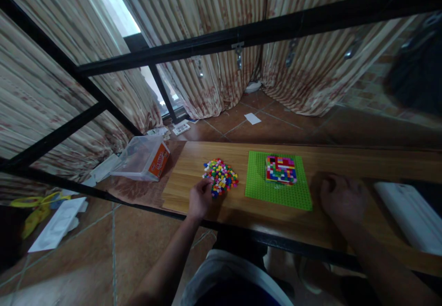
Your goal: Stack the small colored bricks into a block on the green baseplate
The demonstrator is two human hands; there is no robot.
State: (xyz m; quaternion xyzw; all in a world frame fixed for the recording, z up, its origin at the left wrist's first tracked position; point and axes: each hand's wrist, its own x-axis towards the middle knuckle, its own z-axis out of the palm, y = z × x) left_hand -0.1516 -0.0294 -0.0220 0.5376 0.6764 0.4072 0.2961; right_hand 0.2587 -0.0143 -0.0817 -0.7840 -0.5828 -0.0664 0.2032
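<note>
A heap of small coloured bricks (pixel 221 175) lies on the wooden tabletop (pixel 345 158). My left hand (pixel 199 199) reaches into the heap's near left edge, its fingers curled onto the bricks. To the right lies a green baseplate (pixel 257 184) carrying a square patch of built-up coloured bricks (pixel 281 169). My right hand (pixel 341 198) rests on the wood just right of the baseplate, fingers curled under; what they hold, if anything, is hidden.
A clear plastic box with an orange label (pixel 143 159) sits left of the table. A white object (pixel 410 214) lies at the table's right end. Black metal bars (pixel 241 32) cross overhead, curtains hang behind, and paper scraps litter the tiled floor.
</note>
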